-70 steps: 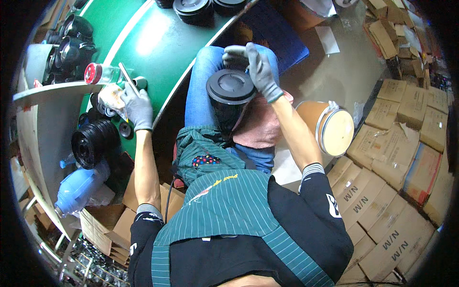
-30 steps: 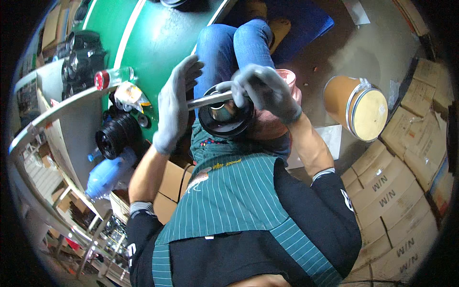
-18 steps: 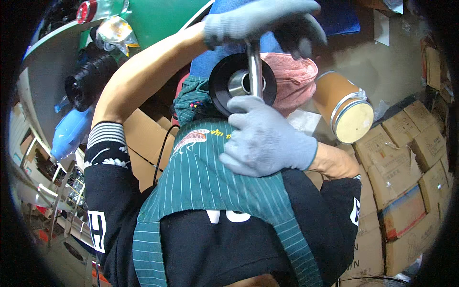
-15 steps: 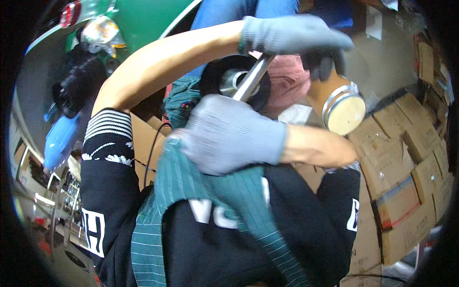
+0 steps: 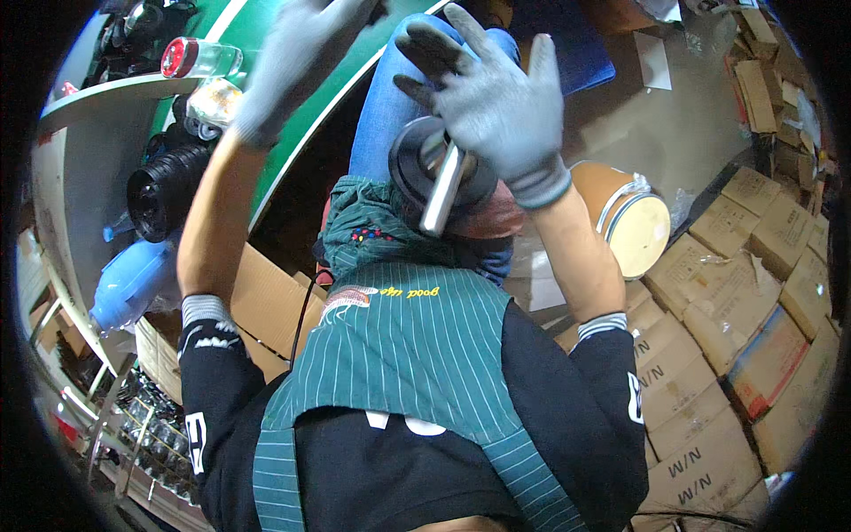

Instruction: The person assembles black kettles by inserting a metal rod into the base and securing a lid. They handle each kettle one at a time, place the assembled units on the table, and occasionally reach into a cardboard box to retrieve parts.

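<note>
My right hand [image 5: 501,111], in a grey knitted glove with darker fingertips, hovers over my lap with its fingers spread. Under its palm edge, a shiny metal tube [image 5: 443,191] slants toward me; whether the glove touches it, I cannot tell. The tube stands over a black round part [image 5: 406,168] with a metal middle, lying between my thighs. My left hand [image 5: 297,75], gloved alike, reaches over the green tabletop [image 5: 266,31] at the upper left. Its fingers look stretched out, but the picture's top edge cuts them off, and I see nothing in it.
On the left are a clear jar with a red lid [image 5: 182,58], stacked black rings [image 5: 155,204] and a blue plastic bag [image 5: 133,284]. A brown drum with a pale lid [image 5: 643,235] stands right of my knees, beside many cardboard boxes [image 5: 683,372].
My left hand has swung from beyond the tube to the left, over the green tabletop. From near my chest, my right hand has moved forward above the tube, its fingers now spread.
</note>
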The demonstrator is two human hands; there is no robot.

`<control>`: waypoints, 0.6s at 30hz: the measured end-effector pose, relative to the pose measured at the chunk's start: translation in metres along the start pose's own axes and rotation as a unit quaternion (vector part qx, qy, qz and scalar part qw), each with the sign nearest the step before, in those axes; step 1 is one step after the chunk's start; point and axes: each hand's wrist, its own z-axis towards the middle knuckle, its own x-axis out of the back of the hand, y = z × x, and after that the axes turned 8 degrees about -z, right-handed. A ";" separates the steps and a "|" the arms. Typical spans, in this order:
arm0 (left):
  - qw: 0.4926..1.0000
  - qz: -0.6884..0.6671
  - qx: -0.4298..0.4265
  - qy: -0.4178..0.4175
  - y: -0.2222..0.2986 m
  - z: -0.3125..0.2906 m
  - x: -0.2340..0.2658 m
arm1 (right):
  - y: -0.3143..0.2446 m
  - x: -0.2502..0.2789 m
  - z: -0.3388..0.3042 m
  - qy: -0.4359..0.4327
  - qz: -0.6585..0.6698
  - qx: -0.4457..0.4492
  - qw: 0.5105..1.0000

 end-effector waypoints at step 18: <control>0.801 0.585 0.090 -0.084 0.066 -0.102 -0.107 | -0.007 0.079 0.058 0.115 -0.578 0.362 0.722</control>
